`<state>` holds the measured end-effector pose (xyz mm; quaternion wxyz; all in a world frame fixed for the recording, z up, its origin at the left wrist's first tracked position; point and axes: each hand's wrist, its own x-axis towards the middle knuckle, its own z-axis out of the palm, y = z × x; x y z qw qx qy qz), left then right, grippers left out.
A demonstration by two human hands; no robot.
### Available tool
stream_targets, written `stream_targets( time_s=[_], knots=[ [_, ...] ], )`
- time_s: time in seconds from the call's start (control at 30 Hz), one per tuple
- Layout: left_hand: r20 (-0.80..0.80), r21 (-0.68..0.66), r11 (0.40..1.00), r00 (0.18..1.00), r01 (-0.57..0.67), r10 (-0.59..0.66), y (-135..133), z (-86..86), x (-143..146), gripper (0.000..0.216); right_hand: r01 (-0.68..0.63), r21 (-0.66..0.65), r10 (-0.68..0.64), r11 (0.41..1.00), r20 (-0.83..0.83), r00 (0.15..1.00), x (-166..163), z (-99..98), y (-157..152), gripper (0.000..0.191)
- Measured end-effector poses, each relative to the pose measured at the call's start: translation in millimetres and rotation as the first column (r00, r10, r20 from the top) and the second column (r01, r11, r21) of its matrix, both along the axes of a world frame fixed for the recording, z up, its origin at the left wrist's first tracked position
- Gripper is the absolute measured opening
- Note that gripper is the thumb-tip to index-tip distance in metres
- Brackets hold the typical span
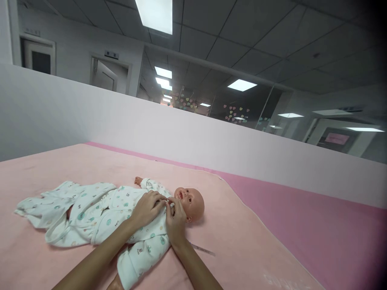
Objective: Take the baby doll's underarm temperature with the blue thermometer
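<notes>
A doll (197, 206) is lying on its back on a pale pink mat (260, 249), its head pointing right, and is wearing a white outfit (109, 219) with green prints. The left hand (149, 207) is resting on the chest with its fingers bent and partly closed; I cannot tell whether it is holding cloth. The right hand (176, 215) is curling beside the doll's chin, thumb and fingertips pinching the outfit at the collar. 1 thin strip (203, 249) is lying on the mat, just beside the right wrist.

The mat is wrinkling slightly and covering part of a deeper pink surface (305, 217), which is showing along the back and right. A low white wall (157, 129) is standing behind. Beyond it, 2 doors are showing at left, the nearer door (104, 76) standing ajar. Heart stickers (232, 108) are dotting the glass, and square lights (156, 15) are glowing in the panelled ceiling (256, 28).
</notes>
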<state>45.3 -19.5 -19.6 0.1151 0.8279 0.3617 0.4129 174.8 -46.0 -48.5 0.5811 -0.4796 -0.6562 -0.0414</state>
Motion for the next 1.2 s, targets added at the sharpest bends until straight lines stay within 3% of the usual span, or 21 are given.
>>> stream_targets(
  time_s=[0.17, 0.37, 0.67, 1.2],
  knots=[
    [-0.094, 0.075, 0.997, 0.995, -0.026, 0.034, -4.8, 3.2, 0.5, 0.024, 0.014, -0.008, -0.014, 1.000, 0.020, 1.000, 0.8, -1.4, 1.6, 0.018],
    [-0.134, 0.071, 0.996, 0.989, -0.050, 0.060, -0.7, -0.6, 1.2, 0.029, 0.042, -0.023, -0.041, 0.999, 0.043, 0.998, 2.1, -1.5, 1.9, 0.018],
    [-0.108, 0.034, 0.998, 0.993, -0.050, 0.054, -1.0, 0.8, 0.6, 0.026, 0.040, -0.044, -0.039, 0.998, 0.036, 0.999, 2.2, 1.3, 0.0, 0.016],
    [-0.041, -0.068, 0.998, 0.999, -0.010, 0.007, -2.7, 4.2, -1.2, 0.029, 0.018, 0.072, -0.018, 0.997, -0.003, 1.000, 2.8, -4.1, 3.9, 0.015]
  ],
)
